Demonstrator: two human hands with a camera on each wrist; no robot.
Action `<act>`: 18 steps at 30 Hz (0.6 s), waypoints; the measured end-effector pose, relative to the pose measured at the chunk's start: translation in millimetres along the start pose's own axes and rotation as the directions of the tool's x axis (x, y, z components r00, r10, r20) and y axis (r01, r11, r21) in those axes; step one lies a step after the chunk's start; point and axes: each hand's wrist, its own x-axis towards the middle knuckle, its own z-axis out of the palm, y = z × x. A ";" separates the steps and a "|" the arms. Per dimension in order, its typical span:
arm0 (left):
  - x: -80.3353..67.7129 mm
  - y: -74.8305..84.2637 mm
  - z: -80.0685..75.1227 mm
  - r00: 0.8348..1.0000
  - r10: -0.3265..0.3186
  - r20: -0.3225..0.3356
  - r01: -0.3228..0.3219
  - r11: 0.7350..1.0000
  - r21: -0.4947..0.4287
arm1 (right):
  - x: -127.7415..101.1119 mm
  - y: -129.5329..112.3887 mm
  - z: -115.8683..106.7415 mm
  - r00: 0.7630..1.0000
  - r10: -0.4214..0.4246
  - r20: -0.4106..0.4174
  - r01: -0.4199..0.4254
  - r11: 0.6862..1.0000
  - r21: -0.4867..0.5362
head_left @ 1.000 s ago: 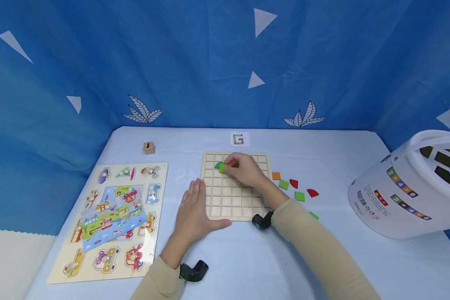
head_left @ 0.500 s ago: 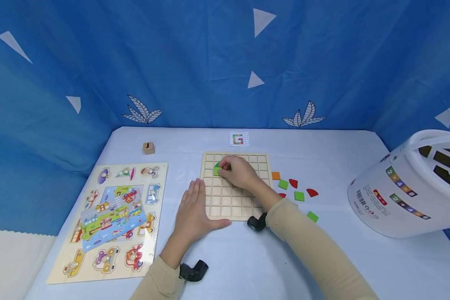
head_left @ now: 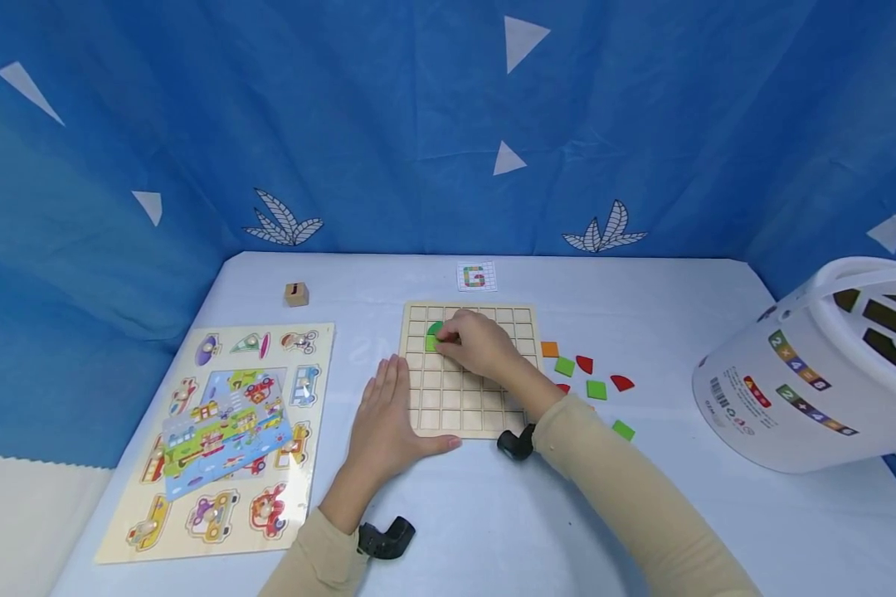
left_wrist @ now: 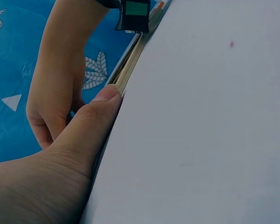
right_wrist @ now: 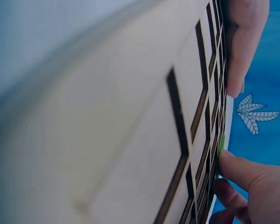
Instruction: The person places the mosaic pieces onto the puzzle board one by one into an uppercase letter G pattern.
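Observation:
A wooden grid board (head_left: 451, 398) lies flat mid-table. My left hand (head_left: 384, 423) rests at its lower left corner, fingers straight along the left side. In the left wrist view the thumb (left_wrist: 91, 116) lies against the board's edge. My right hand (head_left: 478, 342) is over the upper part of the board, thumb and curled fingers at the right side of a green square tile (head_left: 430, 342). Just above that tile sits a darker green quarter-circle tile (head_left: 435, 328), partly covered by the fingers. In the right wrist view the thumb (right_wrist: 242, 170) touches green at the board.
Right of the board lie loose tiles, among them an orange square (head_left: 549, 349), a red quarter circle (head_left: 622, 383) and a green square (head_left: 596, 390). A pattern card (head_left: 477, 277) is behind the board. A peg puzzle (head_left: 119, 489), wooden cube (head_left: 296, 294) and white bucket (head_left: 747, 365) stand around.
My right hand has moved slightly left and down, bringing the green square from over the grid to a spot below the darker green quarter circle. The left hand has stayed put.

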 end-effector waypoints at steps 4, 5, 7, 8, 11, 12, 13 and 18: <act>-0.1 -1.1 1.3 1.000 0.002 -0.009 -0.002 1.000 -0.001 | -4.6 -0.1 -6.4 0.999 -0.008 0.040 0.008 1.000 -0.017; -0.1 -1.2 1.5 1.000 0.003 -0.011 -0.003 1.000 -0.001 | -5.9 0.8 -8.6 0.999 -0.007 0.049 0.008 1.000 -0.017; 0.0 -1.5 1.7 1.000 0.002 -0.012 -0.002 1.000 -0.003 | -8.4 3.9 -13.6 0.998 -0.008 0.056 0.008 1.000 -0.012; 0.1 -1.1 1.4 1.000 -0.001 -0.009 0.001 1.000 -0.006 | -9.8 5.9 -16.8 0.998 -0.008 0.058 0.009 1.000 -0.008; 0.2 -0.6 1.1 1.000 -0.005 -0.007 0.005 1.000 -0.010 | -15.3 14.6 -28.1 0.998 0.009 0.059 -0.009 1.000 -0.007; 0.3 -0.5 1.0 1.000 -0.006 -0.008 0.006 1.000 -0.012 | -17.8 17.9 -32.6 0.998 0.019 0.060 -0.018 1.000 -0.007; 0.4 -0.2 0.9 1.000 -0.006 -0.009 0.006 1.000 -0.014 | -20.7 21.7 -37.0 0.998 0.029 0.062 -0.028 1.000 -0.013; 1.0 0.4 1.2 1.000 -0.007 -0.014 0.007 1.000 -0.019 | -38.0 44.8 -58.3 0.992 0.110 0.057 -0.108 0.993 -0.038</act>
